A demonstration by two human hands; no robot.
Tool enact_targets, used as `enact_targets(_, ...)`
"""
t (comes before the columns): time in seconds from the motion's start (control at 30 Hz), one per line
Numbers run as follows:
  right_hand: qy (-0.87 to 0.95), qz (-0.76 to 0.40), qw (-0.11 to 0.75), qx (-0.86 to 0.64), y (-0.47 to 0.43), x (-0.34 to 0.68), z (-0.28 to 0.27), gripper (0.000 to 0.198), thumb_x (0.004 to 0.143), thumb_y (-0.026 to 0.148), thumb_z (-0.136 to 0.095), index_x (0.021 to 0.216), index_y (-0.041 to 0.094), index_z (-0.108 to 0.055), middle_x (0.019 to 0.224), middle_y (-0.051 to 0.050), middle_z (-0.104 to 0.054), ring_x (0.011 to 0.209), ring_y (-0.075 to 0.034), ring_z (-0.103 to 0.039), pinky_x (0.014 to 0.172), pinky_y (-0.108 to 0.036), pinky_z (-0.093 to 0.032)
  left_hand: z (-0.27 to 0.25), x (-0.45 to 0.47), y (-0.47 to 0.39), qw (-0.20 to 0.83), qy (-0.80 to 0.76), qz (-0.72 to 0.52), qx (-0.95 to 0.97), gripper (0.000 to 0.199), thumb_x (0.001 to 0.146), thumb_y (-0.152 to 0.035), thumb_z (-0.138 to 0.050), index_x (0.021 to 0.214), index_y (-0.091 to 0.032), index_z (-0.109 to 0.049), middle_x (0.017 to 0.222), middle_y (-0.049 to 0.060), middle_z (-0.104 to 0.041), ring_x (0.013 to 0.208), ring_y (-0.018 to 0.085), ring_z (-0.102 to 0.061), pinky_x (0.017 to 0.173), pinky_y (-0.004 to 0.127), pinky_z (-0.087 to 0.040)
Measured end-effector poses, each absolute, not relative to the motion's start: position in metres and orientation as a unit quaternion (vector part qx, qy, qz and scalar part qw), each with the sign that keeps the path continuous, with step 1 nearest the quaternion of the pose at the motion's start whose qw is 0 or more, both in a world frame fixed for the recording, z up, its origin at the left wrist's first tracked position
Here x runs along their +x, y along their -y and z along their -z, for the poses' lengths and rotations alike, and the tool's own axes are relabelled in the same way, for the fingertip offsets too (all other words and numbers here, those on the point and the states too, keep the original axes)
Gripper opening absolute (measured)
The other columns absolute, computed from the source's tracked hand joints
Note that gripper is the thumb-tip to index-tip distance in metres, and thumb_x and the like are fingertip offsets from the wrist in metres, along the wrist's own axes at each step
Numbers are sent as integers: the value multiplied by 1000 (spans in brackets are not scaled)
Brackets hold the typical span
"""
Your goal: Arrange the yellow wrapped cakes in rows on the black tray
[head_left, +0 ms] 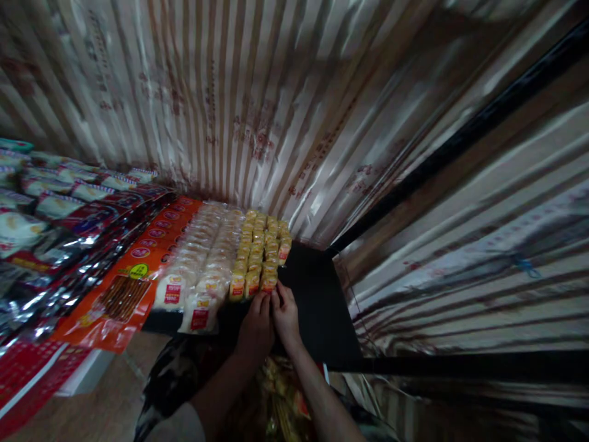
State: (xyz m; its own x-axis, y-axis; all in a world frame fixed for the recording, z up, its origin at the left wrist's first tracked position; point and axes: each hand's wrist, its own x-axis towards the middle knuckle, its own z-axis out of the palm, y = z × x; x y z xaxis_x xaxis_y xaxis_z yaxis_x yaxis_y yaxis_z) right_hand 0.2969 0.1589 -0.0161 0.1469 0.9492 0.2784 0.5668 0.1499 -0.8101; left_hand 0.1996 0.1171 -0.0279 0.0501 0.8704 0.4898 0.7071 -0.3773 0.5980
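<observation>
Both my hands meet at the front end of a row of small yellow snack packets (269, 279). My left hand (257, 319) has its fingers bent together against the front packet's lower edge. Close beside it, my right hand (286, 310) is closed too, fingertips at that packet's right corner. Several rows of these yellow packets stand on the black shelf (317, 301). Left of them, clear packets of round white crackers (209, 285) run in two rows. Whatever is pinched between my fingertips is mostly hidden.
An orange pretzel-stick bag (133, 276) lies left of the white packets, with shiny snack bags (87, 209) stacked beyond it. Striped plastic sheeting (257, 104) hangs behind. A black metal bar (442, 141) slants up on the right. More yellow packets (280, 393) sit below my forearms.
</observation>
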Motion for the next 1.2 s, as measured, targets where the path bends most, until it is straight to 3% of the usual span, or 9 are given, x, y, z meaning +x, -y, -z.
enact_targets(0.1,594,-230,453,-624,-167,307,13,43,86,43,-41,113,18,-64,112,-14,-63,105,-24,-58,92,-42,-48,29,204,-120,95,-558,-432,702,43,84,-7,-36,125,-7,-48,121,18,-56,118,22,-54,94,36,-51)
enact_targets(0.27,577,-296,451,-614,-188,313,21,51,86,42,-39,131,19,-49,134,-12,-52,114,-23,-57,95,-44,-48,27,205,-118,90,-565,-407,712,42,83,-8,-36,124,-2,-46,125,20,-52,121,24,-51,96,38,-50)
enact_targets(0.4,594,-325,434,-594,-196,303,27,49,86,38,-38,129,18,-51,132,-10,-55,121,-22,-52,103,-43,-42,27,204,-119,85,-562,-402,717,44,82,-6,-36,124,-3,-46,124,20,-53,122,24,-50,96,39,-50)
enact_targets(0.53,602,-280,420,-619,-196,299,24,47,85,36,-38,125,18,-56,132,-10,-54,125,-23,-48,107,-45,-36,29,205,-120,90,-564,-405,714,44,82,-5,-36,125,-3,-46,125,21,-53,120,24,-50,95,39,-50)
enact_targets(0.8,603,-306,426,-601,-206,300,11,43,83,31,-40,119,18,-60,130,-10,-57,122,-22,-51,106,-43,-38,26,205,-120,97,-572,-382,719,45,82,-5,-36,125,-2,-45,126,20,-52,123,24,-49,97,38,-49)
enact_targets(1.1,450,-459,511,-570,-214,293,6,46,74,37,-57,118,23,-63,127,-2,-60,123,-25,-50,109,-43,-32,26,204,-120,128,-580,-375,712,46,81,-6,-35,126,-3,-46,129,20,-51,126,24,-46,100,40,-47)
enact_targets(1.2,426,-461,541,-560,-218,293,0,49,71,42,-62,115,22,-64,128,-2,-59,126,-25,-47,112,-42,-28,23,204,-121,146,-578,-366,714,48,80,-5,-34,126,-1,-46,130,21,-50,127,24,-45,102,40,-45)
